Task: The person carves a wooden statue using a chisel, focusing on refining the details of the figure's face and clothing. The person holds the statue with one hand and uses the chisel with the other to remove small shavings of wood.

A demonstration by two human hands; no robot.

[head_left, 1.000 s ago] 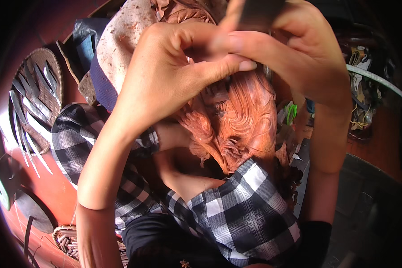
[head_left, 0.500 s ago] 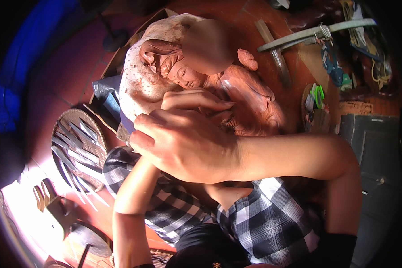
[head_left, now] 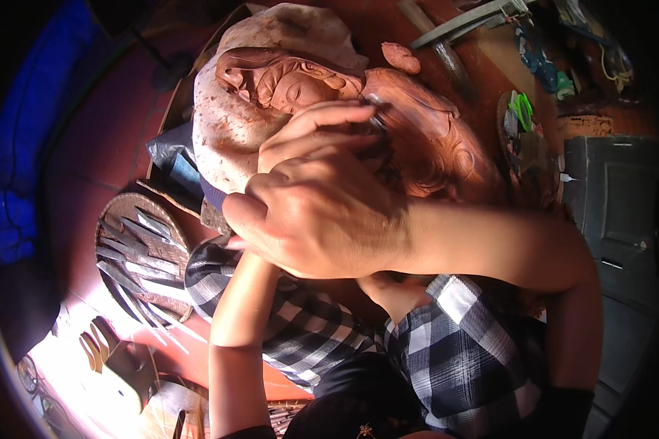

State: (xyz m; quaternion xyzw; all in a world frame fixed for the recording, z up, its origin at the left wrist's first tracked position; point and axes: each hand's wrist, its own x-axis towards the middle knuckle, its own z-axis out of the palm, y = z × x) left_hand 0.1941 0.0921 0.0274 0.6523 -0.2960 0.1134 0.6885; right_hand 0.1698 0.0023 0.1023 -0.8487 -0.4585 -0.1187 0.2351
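Note:
A reddish-brown wooden carving (head_left: 432,124) of a reclining figure lies in front of me, its head resting toward a pale, brown-speckled lump (head_left: 231,110). My right hand (head_left: 318,212) is closed in a fist in front of my left wrist; whatever it grips is hidden. Beyond it, my left hand (head_left: 315,132) bends its fingers together over the figure's neck and chest. A small dark, shiny bit shows at the left fingertips, too little to name. My forearms cross, the right one coming in from the right side.
At left, a round woven tray (head_left: 176,293) holds several metal carving blades (head_left: 146,238). Black-and-white checked cloth (head_left: 461,366) covers my legs. A round tray with green-handled scissors (head_left: 521,111) stands at right, near a dark panelled cabinet (head_left: 615,197). A carved wooden piece (head_left: 400,57) lies beyond the figure.
Both hands have moved farther from me, from the figure's chest toward its neck, still together. The whole view has shifted a little, with the tray of blades now more to the right.

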